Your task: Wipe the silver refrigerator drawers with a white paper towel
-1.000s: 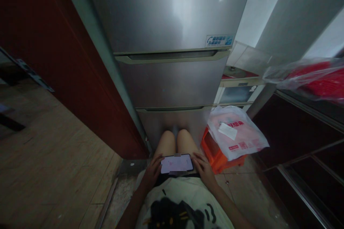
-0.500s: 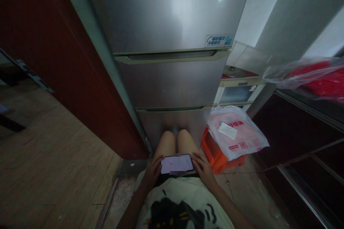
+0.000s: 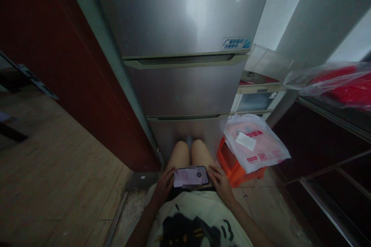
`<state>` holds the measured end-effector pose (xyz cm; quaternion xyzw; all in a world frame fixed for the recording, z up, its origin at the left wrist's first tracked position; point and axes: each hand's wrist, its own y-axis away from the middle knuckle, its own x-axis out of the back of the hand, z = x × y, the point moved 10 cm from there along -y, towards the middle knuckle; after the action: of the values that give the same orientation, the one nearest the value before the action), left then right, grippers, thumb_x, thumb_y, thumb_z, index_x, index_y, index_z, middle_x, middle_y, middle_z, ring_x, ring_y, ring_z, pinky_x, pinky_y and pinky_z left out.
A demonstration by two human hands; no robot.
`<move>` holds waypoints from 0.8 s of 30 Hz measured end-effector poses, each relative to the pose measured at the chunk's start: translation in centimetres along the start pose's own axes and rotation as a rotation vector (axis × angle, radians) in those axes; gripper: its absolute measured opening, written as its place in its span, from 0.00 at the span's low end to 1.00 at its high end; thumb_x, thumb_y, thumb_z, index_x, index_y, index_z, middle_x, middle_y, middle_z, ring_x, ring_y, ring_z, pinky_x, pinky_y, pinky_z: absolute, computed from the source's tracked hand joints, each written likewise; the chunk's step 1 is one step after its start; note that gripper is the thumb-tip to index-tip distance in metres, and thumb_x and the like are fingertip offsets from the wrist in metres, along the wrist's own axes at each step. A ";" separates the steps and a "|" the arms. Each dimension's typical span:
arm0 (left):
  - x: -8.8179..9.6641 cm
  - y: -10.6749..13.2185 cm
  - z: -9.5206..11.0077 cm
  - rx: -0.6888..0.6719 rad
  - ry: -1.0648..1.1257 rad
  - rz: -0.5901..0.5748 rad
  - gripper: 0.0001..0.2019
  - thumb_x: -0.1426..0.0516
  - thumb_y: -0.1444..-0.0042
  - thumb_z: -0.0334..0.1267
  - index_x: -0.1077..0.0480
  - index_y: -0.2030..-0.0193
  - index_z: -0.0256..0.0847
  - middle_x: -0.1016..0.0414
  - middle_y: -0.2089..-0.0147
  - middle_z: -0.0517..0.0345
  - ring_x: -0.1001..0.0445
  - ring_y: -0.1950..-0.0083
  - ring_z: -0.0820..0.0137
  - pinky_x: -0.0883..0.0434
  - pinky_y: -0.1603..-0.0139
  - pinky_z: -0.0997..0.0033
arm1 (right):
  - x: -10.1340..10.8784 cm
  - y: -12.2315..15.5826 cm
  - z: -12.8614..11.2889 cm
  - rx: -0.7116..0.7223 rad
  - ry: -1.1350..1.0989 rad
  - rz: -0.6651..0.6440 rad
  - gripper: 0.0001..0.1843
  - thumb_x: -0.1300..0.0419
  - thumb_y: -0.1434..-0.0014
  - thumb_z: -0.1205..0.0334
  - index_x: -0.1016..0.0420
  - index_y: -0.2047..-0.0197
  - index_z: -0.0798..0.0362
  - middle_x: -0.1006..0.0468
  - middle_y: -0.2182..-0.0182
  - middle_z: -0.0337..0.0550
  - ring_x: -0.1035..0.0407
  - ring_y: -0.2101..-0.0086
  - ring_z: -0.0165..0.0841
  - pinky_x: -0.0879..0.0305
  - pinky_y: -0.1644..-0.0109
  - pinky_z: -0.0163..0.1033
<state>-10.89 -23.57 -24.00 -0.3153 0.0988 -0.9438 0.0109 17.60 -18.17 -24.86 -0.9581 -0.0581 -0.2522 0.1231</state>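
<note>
A smartphone (image 3: 179,178) lies sideways above my lap with its lit screen facing up; parts of the screen are blurred out. My left hand (image 3: 166,182) grips its left end, fingers curled at the edge. At the opposite end, my right hand (image 3: 216,177) holds the phone with the thumb side along its edge. The undersides of both hands and the phone's back are hidden. My bare knees point towards a silver fridge (image 3: 185,88) with its doors closed.
On the right, an orange plastic stool (image 3: 232,166) bears a white plastic bag (image 3: 265,144) with a small paper (image 3: 245,141) on it. A white appliance (image 3: 256,101) stands behind. A red-brown door (image 3: 72,77) is at left, dark cabinets (image 3: 315,139) at far right.
The picture on the phone's screen has changed, with a dark round spot now near its right side. Both hands and the phone stay in place.
</note>
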 end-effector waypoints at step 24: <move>0.4 0.1 -1.4 0.031 -0.045 0.079 0.19 0.53 0.33 0.43 0.28 0.43 0.40 0.25 0.41 0.46 0.28 0.38 0.60 0.33 0.35 0.51 | -1.0 0.0 -1.2 0.077 0.049 -0.078 0.21 0.50 0.32 0.48 0.21 0.48 0.46 0.26 0.45 0.49 0.34 0.43 0.41 0.40 0.35 0.56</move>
<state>-12.03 -23.47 -24.91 -0.3321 0.0961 -0.9367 0.0551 16.21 -18.53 -24.34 -0.9431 -0.1019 -0.2779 0.1512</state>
